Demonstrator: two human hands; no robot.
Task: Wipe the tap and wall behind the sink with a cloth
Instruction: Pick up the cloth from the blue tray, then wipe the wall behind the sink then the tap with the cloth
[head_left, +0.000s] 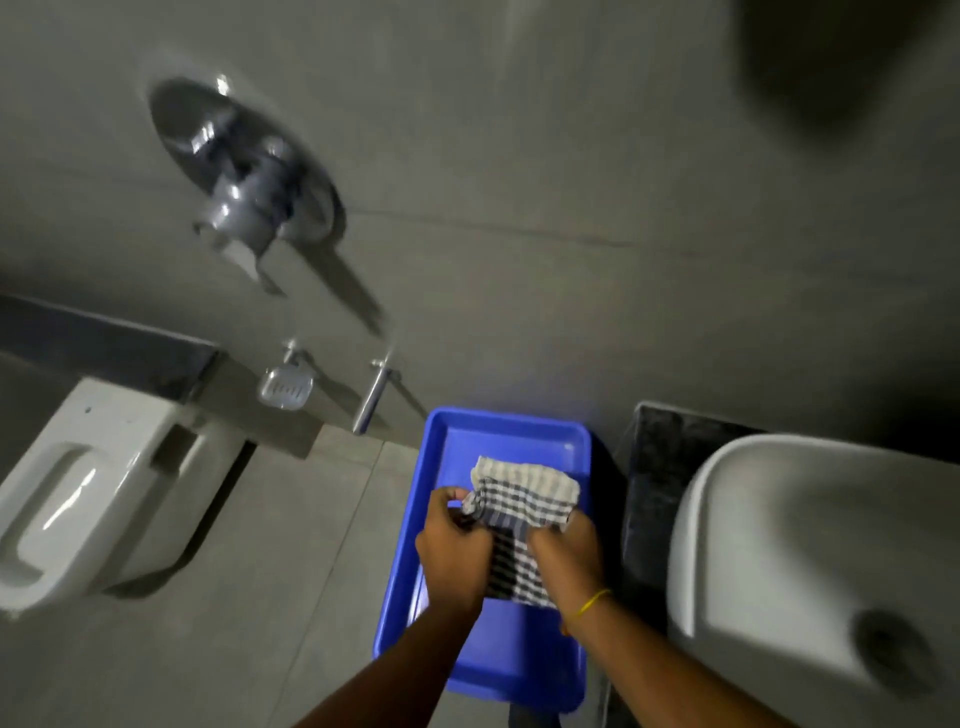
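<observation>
A grey-and-white checked cloth (524, 499) hangs over a blue plastic tray (506, 436). My left hand (454, 551) grips its left edge and my right hand (563, 556) grips its right side; a yellow band circles the right wrist. The white sink (779, 545) is at the lower right, its drain (891, 649) showing. The grey tiled wall (571, 156) fills the upper half. A chrome mixer tap (244, 171) is mounted on the wall at the upper left, blurred. No tap over the sink is in view.
A white wall-hung toilet (88, 483) is at the left. A chrome soap dish (285, 387) and a chrome spout (371, 395) stick out of the wall above the floor. A dark stone counter (660, 467) holds the sink. Grey floor tiles lie below.
</observation>
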